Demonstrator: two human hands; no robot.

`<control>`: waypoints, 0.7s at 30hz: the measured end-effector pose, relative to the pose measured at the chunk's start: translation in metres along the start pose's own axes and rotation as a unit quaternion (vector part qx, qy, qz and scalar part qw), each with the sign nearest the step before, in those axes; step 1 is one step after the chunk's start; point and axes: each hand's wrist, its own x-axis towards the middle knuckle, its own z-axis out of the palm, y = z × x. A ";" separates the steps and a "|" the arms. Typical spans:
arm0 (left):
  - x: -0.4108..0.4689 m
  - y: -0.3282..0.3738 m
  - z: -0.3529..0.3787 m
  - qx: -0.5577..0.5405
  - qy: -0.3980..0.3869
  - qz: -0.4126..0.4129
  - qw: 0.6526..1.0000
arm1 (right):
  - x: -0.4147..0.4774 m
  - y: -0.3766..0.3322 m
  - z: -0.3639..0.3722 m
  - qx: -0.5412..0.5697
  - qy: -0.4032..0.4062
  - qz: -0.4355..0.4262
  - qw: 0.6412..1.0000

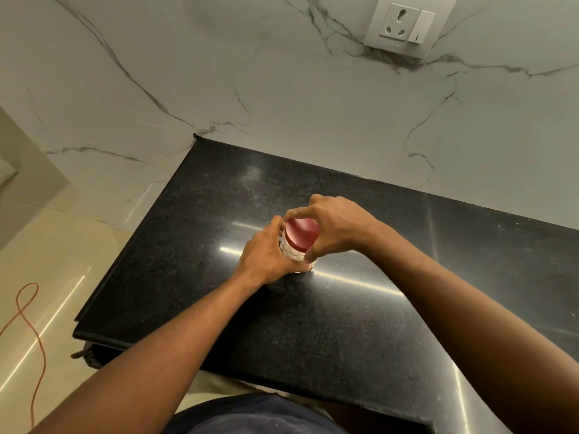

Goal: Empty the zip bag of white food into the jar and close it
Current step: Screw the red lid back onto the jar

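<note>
A small clear jar with a dimpled wall [289, 251], white showing through it, stands upright near the middle of the polished black stone counter [219, 230]. A round red lid [302, 234] sits on top of it. The left hand [266, 255] comes in from 7 o'clock, its grip wrapped around the jar's body. The right hand [335, 227] reaches in from 4 o'clock and arches over the top, its grip curled onto the lid's rim, thumb on the near edge and fingers on the far edge. The white grey-veined marble wall [282, 89] rises behind the counter, with a white wall socket and switch [404, 25] at 1 o'clock. A thin orange cable [34, 333] loops across the cream floor at 8 o'clock.
</note>
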 end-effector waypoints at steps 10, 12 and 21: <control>0.002 -0.019 0.005 -0.092 -0.015 -0.004 0.996 | -0.010 -0.003 0.051 0.191 0.107 0.113 0.969; -0.002 -0.024 0.010 -0.112 -0.013 0.013 0.994 | -0.021 -0.002 0.077 0.351 0.105 0.126 0.922; 0.007 -0.028 0.024 -0.125 0.016 0.024 0.992 | -0.024 -0.012 0.133 0.542 0.252 0.165 0.785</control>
